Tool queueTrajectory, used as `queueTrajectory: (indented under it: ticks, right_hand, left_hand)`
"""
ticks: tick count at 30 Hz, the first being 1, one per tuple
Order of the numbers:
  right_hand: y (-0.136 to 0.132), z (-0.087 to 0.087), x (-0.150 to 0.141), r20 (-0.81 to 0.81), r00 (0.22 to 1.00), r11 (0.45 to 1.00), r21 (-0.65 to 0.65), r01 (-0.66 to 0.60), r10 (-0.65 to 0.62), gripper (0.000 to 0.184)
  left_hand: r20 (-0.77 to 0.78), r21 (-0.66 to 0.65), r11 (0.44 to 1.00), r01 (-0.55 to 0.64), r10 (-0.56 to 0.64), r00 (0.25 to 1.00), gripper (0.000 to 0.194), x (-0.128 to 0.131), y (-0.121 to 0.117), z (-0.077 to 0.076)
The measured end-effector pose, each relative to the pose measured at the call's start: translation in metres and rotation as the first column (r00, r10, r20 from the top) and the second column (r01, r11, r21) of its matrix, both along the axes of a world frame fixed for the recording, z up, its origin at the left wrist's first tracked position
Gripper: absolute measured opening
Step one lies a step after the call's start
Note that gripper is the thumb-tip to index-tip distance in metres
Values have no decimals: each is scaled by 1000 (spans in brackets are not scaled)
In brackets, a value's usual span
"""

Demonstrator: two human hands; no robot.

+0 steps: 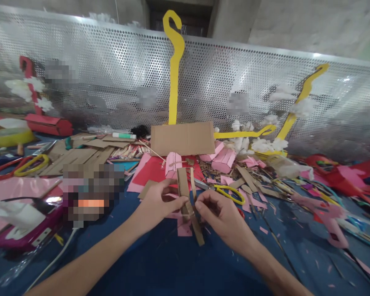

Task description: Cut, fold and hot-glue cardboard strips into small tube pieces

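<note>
My left hand [160, 199] is closed, thumb and fingers pinching a narrow brown cardboard strip [183, 181] that stands tilted over the table. Just right of it, my right hand [217, 207] pinches a thinner cardboard sliver [193, 183] near its lower end. Below both hands, another cardboard piece [197, 231] slants downward; whether it joins the strip I cannot tell. A pink paper scrap [184, 228] lies beneath. Scissors with yellow handles [234, 194] rest right behind my right hand. Beyond the strip sits a small folded pink paper piece [173, 164] on red paper [151, 172].
A yellow paper hook [173, 82] rises behind a cardboard panel [182, 139] against the perforated metal screen [111, 74]. On the right lies a pink glue gun [322, 216] with its cord. A purple power strip [27, 230], cables and red-and-yellow-handled scissors [35, 165] occupy the left.
</note>
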State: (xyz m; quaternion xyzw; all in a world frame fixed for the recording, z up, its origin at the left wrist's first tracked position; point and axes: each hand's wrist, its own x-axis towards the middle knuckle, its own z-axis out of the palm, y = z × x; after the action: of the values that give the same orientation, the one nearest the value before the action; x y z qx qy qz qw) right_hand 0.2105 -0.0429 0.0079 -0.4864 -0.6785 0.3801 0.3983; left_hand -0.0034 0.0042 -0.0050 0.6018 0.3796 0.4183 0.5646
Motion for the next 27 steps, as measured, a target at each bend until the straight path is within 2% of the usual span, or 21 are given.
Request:
queueTrajectory:
  ticks: [5, 9, 15, 17, 19, 21, 24, 27]
  right_hand:
    - [-4, -2, 0, 59, 996, 997, -27, -71, 72, 11]
    - [-7, -2, -2, 177, 978, 991, -90, -96, 111, 17]
    - [-10, 3, -5, 247, 954, 985, -68, -156, 168, 17]
    - [-10, 4, -6, 155, 973, 985, -42, -166, 170, 13]
    - [-8, 4, -5, -11, 990, 990, -16, -140, 140, 9]
    - [-4, 4, -2, -185, 979, 997, 1, -83, 82, 18]
    - [3, 3, 3, -438, 899, 999, -37, -15, -3, 27]
    - [6, 4, 6, -644, 757, 974, -220, -45, -111, 31]
  left_hand:
    - [-35, 74, 994, -81, 84, 996, 45, -1, 3, 4]
    - [14, 50, 994, -101, 101, 995, 46, -2, 3, 8]
    - [72, 13, 994, -105, 104, 992, 46, -1, 4, 7]
    - [88, 20, 995, -100, 98, 991, 47, -1, 5, 6]
    - [84, 44, 994, -102, 98, 992, 49, -2, 6, 5]
    - [55, 79, 993, -88, 84, 995, 53, -3, 6, 5]
    - [2, 125, 992, -12, 11, 1000, 55, -4, 5, 4]
    - [-20, 118, 991, 68, -66, 998, 54, -4, 3, 3]
